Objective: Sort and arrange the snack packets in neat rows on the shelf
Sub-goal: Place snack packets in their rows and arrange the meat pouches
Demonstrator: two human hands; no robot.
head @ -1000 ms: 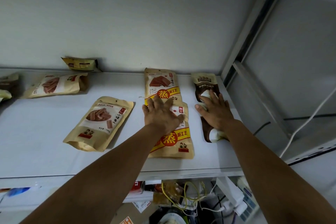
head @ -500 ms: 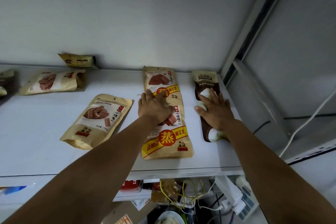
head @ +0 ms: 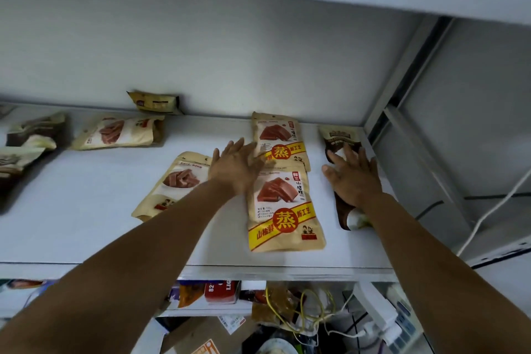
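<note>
Hand state: the left hand lies with fingers straight and spread and holds nothing. Its fingertips reach the left edge of the rear banded packet, and the palm sits over the strip of shelf beside it. Whether the palm bears on the shelf or hovers above it cannot be told. The right hand is likewise flat, fingers extended, pressing down on the brown packets at the right end. It pinches nothing.

Placement: the rear banded packet and the front banded packet form one column running front to back, with the front one overlapping the rear one's near edge. The brown packets form a second column just to the right.

Key relation: the tan packet lies immediately left of the left hand, partly hidden by the forearm. Its long axis runs diagonally, with the far end leaning right toward the banded column, whereas both columns sit roughly square to the shelf front. The left hand is much the nearer. The banded column lies between the tan packet and the right hand.

Judgement: the next step probably calls for turning the tan packet until its long axis parallels the columns. Farther left, a sideways packet, a small packet against the back wall and dark packets are not yet in rows.
</note>
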